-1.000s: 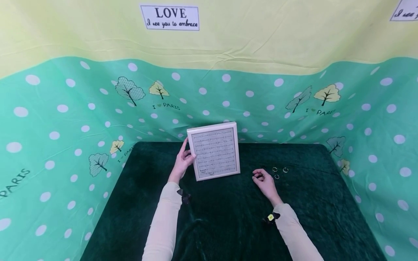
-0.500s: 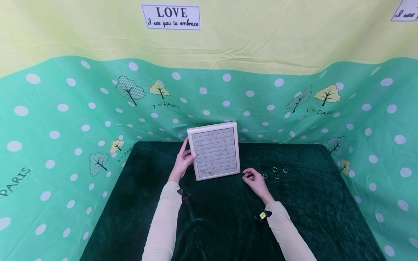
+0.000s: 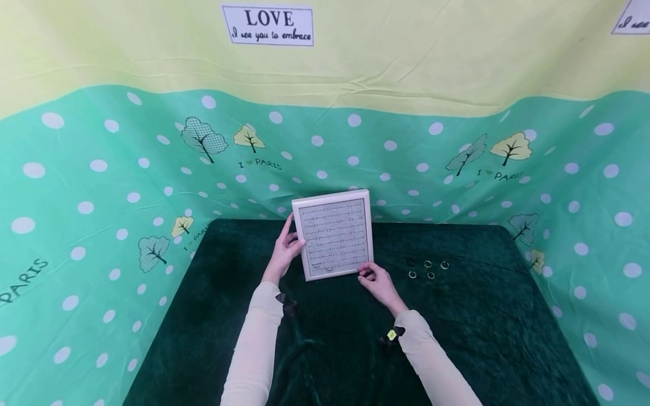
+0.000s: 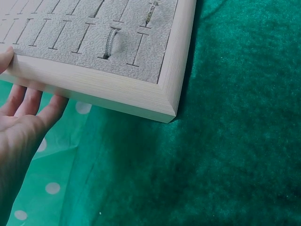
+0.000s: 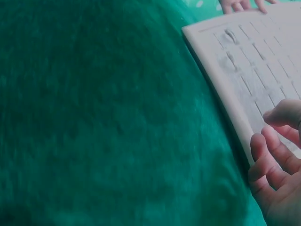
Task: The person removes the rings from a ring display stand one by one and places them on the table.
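A white-framed ring display tray (image 3: 335, 234) with a grey slotted pad stands tilted at the back of the table. My left hand (image 3: 282, 256) grips its left side, thumb on the front and fingers behind. Two rings sit in the bottom slots; in the left wrist view one is a silvery ring (image 4: 109, 43), the other a patterned ring (image 4: 151, 12). My right hand (image 3: 378, 283) is at the tray's lower right corner, fingers curled, thumb and index fingertips close together over the pad (image 5: 257, 106). Whether something small lies between those fingertips cannot be made out.
To the right of the tray several loose rings lie in two rows, among them a gold ring (image 3: 444, 265) and a dark ring (image 3: 410, 263). Dark green velvet cloth (image 3: 345, 338) covers the table. A dotted green curtain (image 3: 401, 186) hangs close behind the tray.
My right hand has moved left from beside the loose rings to the tray's lower right corner, uncovering two rings. My left hand and the tray have stayed put.
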A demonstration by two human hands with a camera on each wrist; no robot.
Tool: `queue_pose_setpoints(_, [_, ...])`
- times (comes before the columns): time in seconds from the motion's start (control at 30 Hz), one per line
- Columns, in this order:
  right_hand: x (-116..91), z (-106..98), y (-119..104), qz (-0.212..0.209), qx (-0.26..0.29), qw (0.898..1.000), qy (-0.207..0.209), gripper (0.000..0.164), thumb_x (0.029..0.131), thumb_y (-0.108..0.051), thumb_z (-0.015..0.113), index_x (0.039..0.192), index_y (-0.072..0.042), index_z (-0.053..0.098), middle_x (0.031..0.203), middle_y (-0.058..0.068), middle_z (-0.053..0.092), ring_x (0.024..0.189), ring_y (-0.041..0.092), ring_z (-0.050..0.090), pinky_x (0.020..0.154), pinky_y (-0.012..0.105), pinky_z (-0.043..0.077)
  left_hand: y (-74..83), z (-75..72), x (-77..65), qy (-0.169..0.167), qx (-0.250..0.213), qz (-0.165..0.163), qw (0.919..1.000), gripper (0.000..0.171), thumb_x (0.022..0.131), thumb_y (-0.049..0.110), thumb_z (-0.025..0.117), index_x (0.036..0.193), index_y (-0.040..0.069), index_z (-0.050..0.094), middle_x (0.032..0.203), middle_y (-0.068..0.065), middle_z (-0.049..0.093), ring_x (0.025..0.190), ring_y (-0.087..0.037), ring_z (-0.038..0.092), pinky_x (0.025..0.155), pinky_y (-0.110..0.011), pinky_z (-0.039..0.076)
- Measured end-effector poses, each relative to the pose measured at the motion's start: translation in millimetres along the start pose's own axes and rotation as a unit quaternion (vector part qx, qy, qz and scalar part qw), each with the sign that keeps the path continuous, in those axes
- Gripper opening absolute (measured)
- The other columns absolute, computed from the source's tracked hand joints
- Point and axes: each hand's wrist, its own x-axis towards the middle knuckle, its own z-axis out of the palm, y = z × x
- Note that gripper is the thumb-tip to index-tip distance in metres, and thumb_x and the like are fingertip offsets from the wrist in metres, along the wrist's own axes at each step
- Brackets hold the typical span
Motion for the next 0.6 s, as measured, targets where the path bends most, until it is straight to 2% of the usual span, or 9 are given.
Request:
queue_pose_setpoints(0.17, [2,12,-10,0.002,0.011,1.0,-0.008,0.017,0.087,0.001,0.066,0.104,-0.002,0.064,0.097,0.009,0.062,0.078,0.021,0.061,0.075,0.037,0.05,-0.5,-0.1,0.1,0.0,-0.006,-0.003,1.0,0.08,0.094,-0.001,0.058,0.153,0.039,0.022,0.123,-0.023,0.052,0.101,-0.023,0.062,0.091,-0.045,0.048])
queue_pose_setpoints(0.53, [7,29,-22,-0.008,0.049,0.998,-0.032,0.016,0.089,0.001,0.065,0.105,0.0,0.064,0.1,0.011,0.062,0.08,0.023,0.062,0.073,0.037,0.052,0.3,-0.6,1.0,-0.001,-0.007,-0.015,0.9999,0.08,0.095,0.0,0.058,0.154,0.038,0.019,0.125,-0.023,0.05,0.102,-0.022,0.061,0.094,-0.05,0.044])
queue_pose_setpoints(0.6, [8,33,-23,-0.008,0.053,0.998,-0.036,0.016,0.089,0.002,0.065,0.105,0.001,0.064,0.101,0.012,0.062,0.081,0.023,0.062,0.073,0.037,0.053,7.2,1.0,-1.2,-0.006,-0.01,-0.021,0.9997,0.081,0.095,-0.001,0.057,0.155,0.036,0.018,0.125,-0.024,0.049,0.103,-0.023,0.06,0.095,-0.05,0.044])
